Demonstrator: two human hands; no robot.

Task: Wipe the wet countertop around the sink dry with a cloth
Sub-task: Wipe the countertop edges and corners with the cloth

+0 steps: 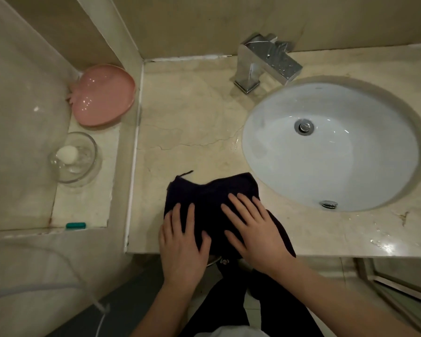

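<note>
cloth: dark cloth (212, 195), bunched and partly folded, lies on the front edge of the worktop (187, 117), just left of the sink (331, 147); one end hangs over the edge.
hands: left hand (182, 242) and right hand (255, 229) rest flat on the cloth side by side, fingers straight and spread, pressing, not gripping.
step in hand: looks like the start of a wiping pass on the strip left of the sink.
doing it well: keep both palms flat so the cloth stays spread; sweep in overlapping strokes toward the basin rim; turn to a dry face once it is soaked.
water left: wet sheen at the sink's left rim (236, 142); drops and a bright puddle (384, 244) on the front right. most of the task seems undone.
worktop: beige veined stone, polished, with a thin crack line.
sink: white glazed oval bowl set under the stone, metal drain (303, 127).
tap: square chrome tap (267, 59), beaded with drops.
side ledge: pink plastic dish (105, 96); clear glass bowl (73, 156) holding a white lump.
</note>
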